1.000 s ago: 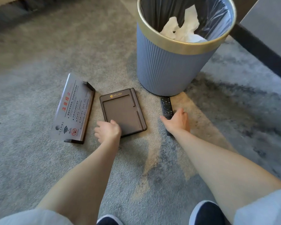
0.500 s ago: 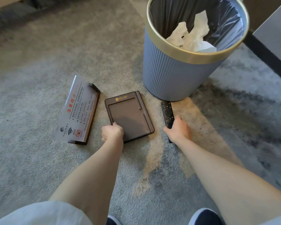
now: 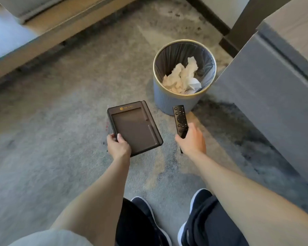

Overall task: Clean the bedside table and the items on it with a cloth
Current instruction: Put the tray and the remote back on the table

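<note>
Floor: grey carpet [image 3: 43, 139], with a blue bin [image 3: 169, 102] holding crumpled tissue.
Left hand [image 3: 118, 147]: grip closed on the near-left corner of the dark tray [image 3: 134, 127], lifted, long axis running away from the person, tilted leftward.
Right hand [image 3: 191, 139]: grip wrapped round the remote [image 3: 180, 119], button end pointing toward the bin.

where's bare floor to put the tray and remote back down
Widest bare carpet lies left of the tray, out to the bed base. More lies between the bin and the bed base, and between the hands and the shoes. It is tight on the right, where the bin nearly meets the grey cabinet.
</note>
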